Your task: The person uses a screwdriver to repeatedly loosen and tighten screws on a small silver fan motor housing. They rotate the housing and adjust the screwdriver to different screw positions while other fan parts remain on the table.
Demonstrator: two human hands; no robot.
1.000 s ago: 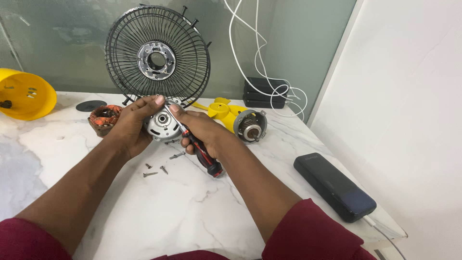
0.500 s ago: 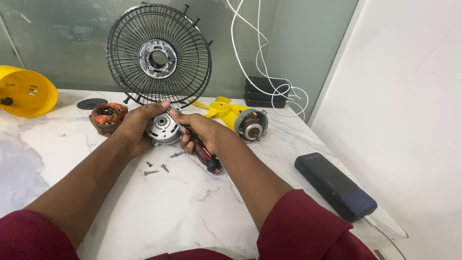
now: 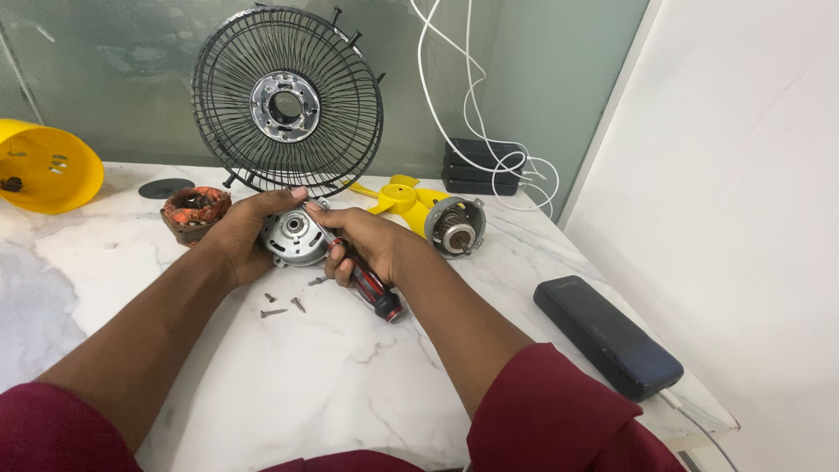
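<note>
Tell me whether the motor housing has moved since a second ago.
No. The motor housing sits just below the fan grille, right of the copper coil, as before, held by the left hand.

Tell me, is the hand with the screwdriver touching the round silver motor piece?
Cannot tell. In the head view the right hand grips the screwdriver right beside the silver motor cover, but its fingers hide any gap. The left hand plainly holds the cover.

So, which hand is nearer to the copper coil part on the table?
The left hand. It holds the silver motor housing right beside the copper coil part, nearly touching it. The right hand, gripping the screwdriver, is farther, beyond the housing.
</note>
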